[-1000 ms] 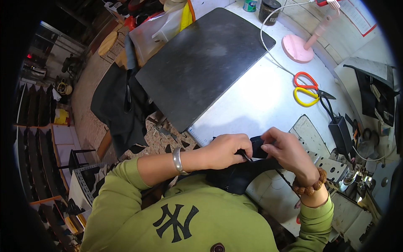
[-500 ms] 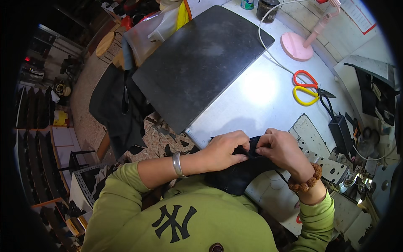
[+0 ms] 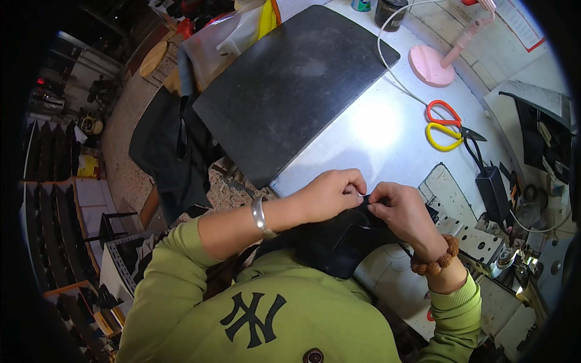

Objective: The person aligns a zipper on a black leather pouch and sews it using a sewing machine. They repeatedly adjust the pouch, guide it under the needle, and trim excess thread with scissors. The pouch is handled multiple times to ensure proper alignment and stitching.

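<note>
Both my hands pinch the top edge of a piece of black fabric (image 3: 339,242) that lies against my chest at the front edge of the white worktable (image 3: 363,139). My left hand (image 3: 330,193), with a silver bangle on its wrist, grips the fabric from the left. My right hand (image 3: 402,212), with a brown bead bracelet on its wrist, grips it from the right, fingertips almost touching the left hand's. Most of the fabric is hidden under my hands.
A large black mat (image 3: 290,85) covers the table's left part. Red and yellow scissors (image 3: 445,124) lie at right beside a pink lamp base (image 3: 430,63) and a white cable. A sewing machine (image 3: 484,236) stands at right. Dark cloth (image 3: 169,151) hangs off the table's left.
My hands have drawn closer together on the fabric's edge and shifted slightly up toward the table. The camera view has tilted a little.
</note>
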The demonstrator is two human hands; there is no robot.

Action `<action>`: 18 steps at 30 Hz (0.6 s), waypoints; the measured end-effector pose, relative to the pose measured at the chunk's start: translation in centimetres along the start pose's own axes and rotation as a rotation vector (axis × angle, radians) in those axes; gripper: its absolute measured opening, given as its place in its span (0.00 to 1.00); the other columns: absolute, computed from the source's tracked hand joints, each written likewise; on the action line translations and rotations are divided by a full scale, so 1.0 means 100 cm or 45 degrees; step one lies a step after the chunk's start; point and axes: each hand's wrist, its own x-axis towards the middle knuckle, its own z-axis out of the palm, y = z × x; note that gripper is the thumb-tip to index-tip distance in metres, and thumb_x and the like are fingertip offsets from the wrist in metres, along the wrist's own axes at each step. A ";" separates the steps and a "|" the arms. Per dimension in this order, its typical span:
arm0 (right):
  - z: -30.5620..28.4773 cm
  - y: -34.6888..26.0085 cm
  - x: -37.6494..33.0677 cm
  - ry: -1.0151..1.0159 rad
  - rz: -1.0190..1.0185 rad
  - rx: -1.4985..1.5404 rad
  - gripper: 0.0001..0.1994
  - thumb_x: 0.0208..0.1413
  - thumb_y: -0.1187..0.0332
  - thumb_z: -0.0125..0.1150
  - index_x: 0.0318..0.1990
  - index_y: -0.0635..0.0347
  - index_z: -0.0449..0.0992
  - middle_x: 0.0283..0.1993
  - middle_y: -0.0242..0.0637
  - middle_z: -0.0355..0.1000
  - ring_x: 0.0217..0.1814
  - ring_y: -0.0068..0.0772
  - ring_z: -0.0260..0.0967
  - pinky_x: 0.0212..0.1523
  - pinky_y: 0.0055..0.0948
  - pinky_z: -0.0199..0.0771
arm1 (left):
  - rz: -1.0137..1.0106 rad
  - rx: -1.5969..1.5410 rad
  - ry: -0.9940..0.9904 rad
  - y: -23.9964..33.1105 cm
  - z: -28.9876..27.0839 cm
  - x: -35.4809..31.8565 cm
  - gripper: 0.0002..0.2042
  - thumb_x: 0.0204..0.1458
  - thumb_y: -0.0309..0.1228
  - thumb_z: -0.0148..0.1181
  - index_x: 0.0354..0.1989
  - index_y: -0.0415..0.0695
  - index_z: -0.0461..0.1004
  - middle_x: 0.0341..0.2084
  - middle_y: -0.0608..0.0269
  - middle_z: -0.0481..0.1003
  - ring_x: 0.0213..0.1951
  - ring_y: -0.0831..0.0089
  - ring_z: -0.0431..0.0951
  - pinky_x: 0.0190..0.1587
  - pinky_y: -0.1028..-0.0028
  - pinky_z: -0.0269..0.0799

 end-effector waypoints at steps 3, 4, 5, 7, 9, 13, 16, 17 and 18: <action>-0.001 -0.001 -0.003 0.011 -0.089 0.042 0.06 0.47 0.70 0.64 0.32 0.61 0.77 0.29 0.44 0.74 0.30 0.44 0.72 0.33 0.35 0.71 | -0.192 -0.100 -0.217 0.008 -0.012 0.014 0.07 0.51 0.21 0.57 0.39 0.36 0.71 0.23 0.67 0.73 0.28 0.83 0.70 0.35 0.81 0.66; -0.001 -0.001 -0.004 0.022 -0.099 0.022 0.06 0.47 0.70 0.64 0.32 0.61 0.77 0.29 0.44 0.74 0.30 0.44 0.72 0.33 0.35 0.71 | -0.160 -0.100 -0.247 0.011 -0.015 0.017 0.08 0.50 0.21 0.57 0.39 0.36 0.71 0.23 0.67 0.74 0.29 0.83 0.71 0.35 0.81 0.67; -0.002 -0.001 -0.005 0.030 -0.079 0.003 0.06 0.47 0.71 0.63 0.32 0.62 0.77 0.29 0.44 0.74 0.30 0.44 0.72 0.33 0.35 0.71 | -0.164 -0.074 -0.274 0.014 -0.017 0.020 0.08 0.49 0.21 0.57 0.39 0.36 0.71 0.23 0.67 0.74 0.29 0.83 0.71 0.34 0.80 0.67; -0.002 -0.002 -0.006 0.032 -0.094 0.040 0.06 0.46 0.71 0.63 0.32 0.61 0.77 0.29 0.43 0.74 0.30 0.44 0.72 0.33 0.35 0.71 | -0.118 0.100 -0.343 0.020 -0.018 0.025 0.09 0.47 0.20 0.56 0.39 0.36 0.70 0.24 0.65 0.75 0.30 0.81 0.73 0.34 0.79 0.68; -0.002 -0.003 -0.008 0.031 -0.096 0.041 0.05 0.46 0.71 0.63 0.31 0.61 0.77 0.29 0.43 0.74 0.30 0.44 0.72 0.33 0.35 0.71 | -0.134 0.107 -0.393 0.026 -0.019 0.029 0.10 0.47 0.20 0.56 0.39 0.35 0.70 0.25 0.64 0.76 0.31 0.81 0.73 0.36 0.79 0.69; -0.002 -0.004 -0.009 0.044 -0.098 0.013 0.05 0.46 0.71 0.63 0.31 0.61 0.78 0.29 0.43 0.74 0.30 0.44 0.72 0.33 0.35 0.71 | -0.147 0.088 -0.481 0.030 -0.024 0.032 0.11 0.47 0.20 0.57 0.40 0.35 0.69 0.25 0.63 0.76 0.32 0.79 0.74 0.38 0.78 0.69; -0.001 -0.003 -0.008 0.056 -0.118 0.032 0.05 0.46 0.72 0.63 0.31 0.62 0.78 0.29 0.42 0.74 0.29 0.44 0.72 0.33 0.35 0.71 | -0.121 0.149 -0.489 0.030 -0.026 0.033 0.11 0.47 0.20 0.57 0.41 0.35 0.69 0.25 0.64 0.76 0.32 0.79 0.74 0.39 0.77 0.69; -0.001 -0.002 -0.008 0.046 -0.094 0.039 0.05 0.46 0.72 0.63 0.30 0.62 0.78 0.29 0.42 0.74 0.29 0.44 0.72 0.33 0.35 0.71 | -0.115 0.142 -0.490 0.029 -0.026 0.033 0.12 0.47 0.20 0.56 0.41 0.35 0.69 0.25 0.64 0.76 0.32 0.79 0.74 0.39 0.77 0.70; -0.001 -0.002 -0.008 0.060 -0.119 0.045 0.05 0.46 0.72 0.63 0.30 0.62 0.78 0.29 0.42 0.74 0.29 0.44 0.72 0.32 0.35 0.71 | -0.109 0.136 -0.491 0.029 -0.026 0.034 0.12 0.47 0.20 0.56 0.42 0.35 0.69 0.25 0.64 0.76 0.32 0.78 0.74 0.39 0.77 0.70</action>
